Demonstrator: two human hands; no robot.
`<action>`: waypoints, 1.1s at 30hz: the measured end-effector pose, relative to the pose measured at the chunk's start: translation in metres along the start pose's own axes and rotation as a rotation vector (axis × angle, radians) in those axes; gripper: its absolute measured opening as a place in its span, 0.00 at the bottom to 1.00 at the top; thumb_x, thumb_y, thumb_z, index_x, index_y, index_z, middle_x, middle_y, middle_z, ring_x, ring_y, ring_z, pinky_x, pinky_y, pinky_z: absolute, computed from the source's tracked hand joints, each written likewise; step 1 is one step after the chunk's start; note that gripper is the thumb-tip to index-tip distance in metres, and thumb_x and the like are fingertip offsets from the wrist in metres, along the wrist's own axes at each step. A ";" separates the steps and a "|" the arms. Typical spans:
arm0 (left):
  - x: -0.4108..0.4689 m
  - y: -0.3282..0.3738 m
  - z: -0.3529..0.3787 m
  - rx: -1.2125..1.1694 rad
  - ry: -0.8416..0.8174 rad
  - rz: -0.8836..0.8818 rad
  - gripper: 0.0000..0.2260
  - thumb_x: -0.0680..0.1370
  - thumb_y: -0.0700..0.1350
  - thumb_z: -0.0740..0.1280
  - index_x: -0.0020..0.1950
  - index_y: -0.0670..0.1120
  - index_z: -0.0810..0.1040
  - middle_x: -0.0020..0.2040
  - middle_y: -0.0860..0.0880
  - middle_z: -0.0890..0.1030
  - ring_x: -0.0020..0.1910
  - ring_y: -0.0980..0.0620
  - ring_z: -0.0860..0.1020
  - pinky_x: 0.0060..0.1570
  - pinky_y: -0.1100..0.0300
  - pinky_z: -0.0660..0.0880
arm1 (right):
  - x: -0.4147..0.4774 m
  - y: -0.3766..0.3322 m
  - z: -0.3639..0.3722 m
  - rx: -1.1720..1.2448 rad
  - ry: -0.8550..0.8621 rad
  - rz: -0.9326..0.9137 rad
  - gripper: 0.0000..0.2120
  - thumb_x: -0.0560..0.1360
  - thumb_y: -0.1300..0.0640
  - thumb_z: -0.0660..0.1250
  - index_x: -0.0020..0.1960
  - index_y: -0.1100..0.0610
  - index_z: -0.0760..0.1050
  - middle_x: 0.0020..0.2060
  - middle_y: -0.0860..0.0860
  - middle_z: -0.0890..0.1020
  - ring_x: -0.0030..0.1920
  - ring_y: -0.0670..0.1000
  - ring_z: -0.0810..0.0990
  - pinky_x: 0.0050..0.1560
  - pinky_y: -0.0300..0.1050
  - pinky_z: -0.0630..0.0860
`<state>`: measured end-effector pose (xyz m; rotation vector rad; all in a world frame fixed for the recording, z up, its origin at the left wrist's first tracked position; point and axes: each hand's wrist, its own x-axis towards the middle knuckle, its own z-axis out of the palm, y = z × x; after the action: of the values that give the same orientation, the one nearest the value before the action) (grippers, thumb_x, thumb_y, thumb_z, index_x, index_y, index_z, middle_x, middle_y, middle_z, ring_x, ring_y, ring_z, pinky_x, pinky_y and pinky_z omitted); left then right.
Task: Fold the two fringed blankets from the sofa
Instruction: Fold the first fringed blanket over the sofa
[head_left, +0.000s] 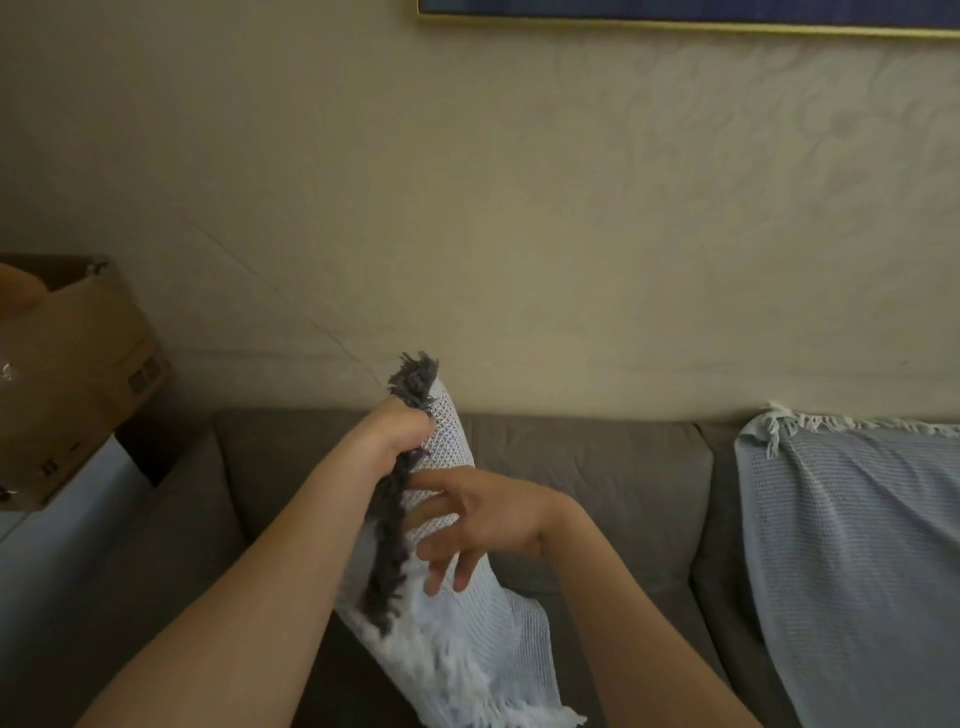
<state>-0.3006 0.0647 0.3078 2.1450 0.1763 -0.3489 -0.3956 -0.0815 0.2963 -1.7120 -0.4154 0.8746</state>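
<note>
Waffle-weave blanket (448, 447) held over the sofa (597, 467)
Left hand (400, 431) grips its dark-fringed top; right hand (480, 519) spread against the weave. Ribbed pale-blue blanket (852, 545) drapes the sofa's back.

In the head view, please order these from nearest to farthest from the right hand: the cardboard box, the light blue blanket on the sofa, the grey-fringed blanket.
1. The grey-fringed blanket: in the centre; the right hand touches it.
2. The light blue blanket: to the right, draped over the sofa.
3. The cardboard box: far left, past the sofa's end.
</note>
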 end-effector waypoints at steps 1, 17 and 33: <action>-0.001 -0.001 -0.002 0.023 -0.017 0.018 0.07 0.84 0.39 0.66 0.61 0.42 0.80 0.52 0.45 0.82 0.49 0.46 0.80 0.48 0.56 0.76 | -0.002 0.002 -0.003 -0.013 -0.055 0.011 0.30 0.82 0.65 0.69 0.80 0.49 0.65 0.68 0.55 0.82 0.49 0.59 0.88 0.44 0.47 0.85; -0.021 0.023 -0.031 0.038 0.262 0.641 0.17 0.80 0.44 0.69 0.35 0.36 0.72 0.31 0.38 0.77 0.29 0.47 0.73 0.33 0.52 0.69 | 0.033 0.027 -0.056 0.110 0.780 -0.341 0.25 0.71 0.64 0.73 0.66 0.55 0.75 0.58 0.57 0.85 0.58 0.56 0.85 0.53 0.51 0.84; 0.002 0.054 -0.045 0.063 0.878 0.738 0.09 0.83 0.38 0.63 0.59 0.42 0.81 0.51 0.47 0.82 0.49 0.48 0.80 0.49 0.50 0.78 | 0.036 0.072 -0.090 -0.511 0.965 0.119 0.13 0.73 0.50 0.76 0.47 0.60 0.84 0.39 0.53 0.84 0.49 0.55 0.86 0.43 0.47 0.77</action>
<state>-0.2762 0.0715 0.3738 2.1173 -0.1438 1.0267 -0.3175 -0.1412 0.2270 -2.4071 0.1432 -0.0725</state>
